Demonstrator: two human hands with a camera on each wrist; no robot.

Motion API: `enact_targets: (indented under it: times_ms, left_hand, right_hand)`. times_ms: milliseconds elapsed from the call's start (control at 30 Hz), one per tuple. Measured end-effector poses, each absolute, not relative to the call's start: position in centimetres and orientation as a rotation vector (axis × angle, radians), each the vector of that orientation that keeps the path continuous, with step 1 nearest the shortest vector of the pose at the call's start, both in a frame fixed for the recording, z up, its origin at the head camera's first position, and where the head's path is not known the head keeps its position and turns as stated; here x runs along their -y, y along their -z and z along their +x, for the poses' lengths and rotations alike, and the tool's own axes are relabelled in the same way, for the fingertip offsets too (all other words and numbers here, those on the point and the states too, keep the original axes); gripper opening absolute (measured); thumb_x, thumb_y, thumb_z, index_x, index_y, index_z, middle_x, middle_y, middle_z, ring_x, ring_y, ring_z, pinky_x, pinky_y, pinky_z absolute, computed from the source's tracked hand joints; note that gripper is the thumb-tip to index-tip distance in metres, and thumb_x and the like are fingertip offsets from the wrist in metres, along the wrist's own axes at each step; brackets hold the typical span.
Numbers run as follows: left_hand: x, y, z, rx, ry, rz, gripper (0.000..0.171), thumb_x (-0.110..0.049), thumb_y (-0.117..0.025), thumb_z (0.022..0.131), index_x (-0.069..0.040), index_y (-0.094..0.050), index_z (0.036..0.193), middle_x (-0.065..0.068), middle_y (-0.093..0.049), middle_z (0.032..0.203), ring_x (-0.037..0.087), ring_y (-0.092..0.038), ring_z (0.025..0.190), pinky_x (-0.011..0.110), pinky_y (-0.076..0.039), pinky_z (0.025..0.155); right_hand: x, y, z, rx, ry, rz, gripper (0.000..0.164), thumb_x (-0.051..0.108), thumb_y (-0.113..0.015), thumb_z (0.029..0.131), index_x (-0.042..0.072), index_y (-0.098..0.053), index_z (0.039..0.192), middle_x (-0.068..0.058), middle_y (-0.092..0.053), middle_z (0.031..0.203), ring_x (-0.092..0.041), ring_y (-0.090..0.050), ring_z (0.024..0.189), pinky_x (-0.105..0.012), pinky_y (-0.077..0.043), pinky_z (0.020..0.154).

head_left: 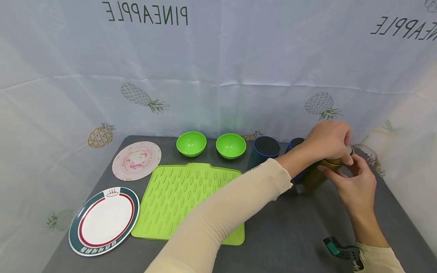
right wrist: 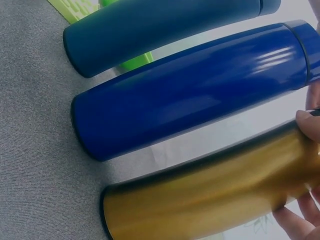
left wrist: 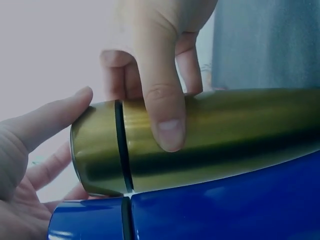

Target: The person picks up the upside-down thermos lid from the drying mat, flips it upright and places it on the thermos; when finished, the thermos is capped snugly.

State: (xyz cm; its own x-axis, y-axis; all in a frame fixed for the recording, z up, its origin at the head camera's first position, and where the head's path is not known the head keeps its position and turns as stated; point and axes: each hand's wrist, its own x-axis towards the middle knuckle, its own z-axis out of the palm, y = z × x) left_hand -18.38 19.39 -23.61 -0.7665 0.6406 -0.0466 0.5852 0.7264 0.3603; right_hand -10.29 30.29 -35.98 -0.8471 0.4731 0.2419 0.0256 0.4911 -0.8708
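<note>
A gold thermos bottle (head_left: 314, 178) stands at the right side of the grey table, partly hidden behind the hands and left arm. From above, my left hand (head_left: 327, 139) grips its gold cap (left wrist: 97, 150), thumb on one side and fingers around the other. My right hand (head_left: 361, 185) holds the bottle's upper body just below the cap, its thumb lying along the metal in the left wrist view. A black seam shows between cap and body. Close beside it stands a glossy blue thermos bottle (right wrist: 190, 95), and beyond that a dark teal one (right wrist: 165, 32).
Two green bowls (head_left: 191, 144) stand along the back edge. A lime green drying mat (head_left: 184, 197) lies in the middle, partly under my left arm. To its left are a pink round mat (head_left: 136, 161) and a white plate with a green rim (head_left: 78, 223). A pineapple-print curtain (head_left: 218, 106) hangs behind.
</note>
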Motion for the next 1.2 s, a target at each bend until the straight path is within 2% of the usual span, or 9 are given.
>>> enact_targets:
  times_ms: [267, 433, 533, 733, 833, 933, 1067, 1200]
  left_hand:
    - [-19.1, 23.3, -19.1, -2.621, -0.616, 0.955, 0.029, -0.034, -0.088, 0.08, -0.032, -0.065, 0.098, -0.021, -0.062, 0.104, -0.002, -0.054, 0.087, 0.012, -0.046, 0.07]
    - [-18.5, 23.1, -19.8, -2.461, -0.745, 0.969, 0.03, -0.02, -0.087, 0.081, -0.027, -0.066, 0.101, -0.019, -0.06, 0.122, -0.003, -0.054, 0.106, 0.012, -0.049, 0.077]
    - [-18.3, 23.0, -20.1, -2.374, -0.792, 0.986, 0.031, -0.01, -0.084, 0.082, -0.023, -0.064, 0.103, -0.017, -0.059, 0.126, -0.004, -0.054, 0.115, 0.012, -0.049, 0.077]
    - [-18.2, 23.0, -20.2, -2.285, -0.804, 1.023, 0.032, 0.0, -0.078, 0.085, -0.019, -0.061, 0.105, -0.013, -0.06, 0.12, 0.0, -0.056, 0.104, 0.015, -0.047, 0.07]
    - [-18.3, 23.0, -19.7, -2.331, -0.746, 1.051, 0.034, -0.002, -0.077, 0.086, -0.021, -0.062, 0.109, -0.013, -0.061, 0.122, 0.0, -0.056, 0.103, 0.013, -0.047, 0.071]
    - [-18.7, 22.9, -19.0, -2.456, -0.604, 1.073, 0.03, -0.012, -0.077, 0.089, -0.028, -0.062, 0.11, -0.017, -0.06, 0.121, 0.0, -0.056, 0.097, 0.012, -0.047, 0.07]
    - [-19.3, 22.6, -18.0, -2.634, -0.43, 1.034, 0.019, -0.027, -0.076, 0.091, -0.034, -0.061, 0.101, -0.021, -0.062, 0.104, 0.001, -0.054, 0.083, 0.013, -0.044, 0.065]
    - [-19.3, 22.5, -17.7, -2.711, -0.424, 0.979, 0.018, -0.033, -0.08, 0.088, -0.034, -0.062, 0.093, -0.02, -0.063, 0.093, -0.001, -0.055, 0.08, 0.014, -0.045, 0.064]
  right_hand:
    - [-30.4, 36.0, -10.3, 2.267, -1.323, -0.374, 0.064, 0.009, -0.084, 0.083, 0.019, -0.057, 0.141, 0.026, -0.056, 0.12, 0.01, -0.055, 0.111, 0.001, -0.047, 0.08]
    - [-30.4, 35.9, -10.3, 2.276, -1.328, -0.371, 0.065, 0.011, -0.084, 0.083, 0.02, -0.056, 0.142, 0.025, -0.056, 0.121, 0.01, -0.055, 0.111, 0.001, -0.047, 0.081]
    - [-30.4, 35.9, -10.3, 2.28, -1.333, -0.377, 0.065, 0.012, -0.084, 0.083, 0.02, -0.056, 0.141, 0.024, -0.056, 0.121, 0.01, -0.055, 0.111, 0.0, -0.047, 0.081]
    - [-30.4, 36.1, -10.3, 2.285, -1.325, -0.387, 0.064, 0.012, -0.084, 0.084, 0.02, -0.056, 0.141, 0.025, -0.055, 0.12, 0.01, -0.055, 0.111, 0.0, -0.047, 0.08]
    - [-30.4, 36.2, -10.2, 2.286, -1.329, -0.382, 0.065, 0.011, -0.084, 0.084, 0.02, -0.056, 0.142, 0.026, -0.055, 0.12, 0.011, -0.054, 0.111, 0.001, -0.047, 0.08]
    - [-30.4, 36.3, -10.2, 2.277, -1.336, -0.364, 0.064, 0.009, -0.083, 0.084, 0.019, -0.056, 0.142, 0.026, -0.055, 0.121, 0.011, -0.055, 0.111, 0.001, -0.047, 0.081]
    - [-30.4, 36.2, -10.2, 2.266, -1.34, -0.354, 0.064, 0.007, -0.083, 0.084, 0.018, -0.057, 0.141, 0.025, -0.056, 0.121, 0.011, -0.055, 0.111, 0.001, -0.047, 0.081]
    - [-30.3, 36.1, -10.3, 2.273, -1.357, -0.381, 0.065, 0.009, -0.083, 0.084, 0.019, -0.055, 0.142, 0.026, -0.055, 0.122, 0.01, -0.055, 0.112, 0.001, -0.047, 0.082]
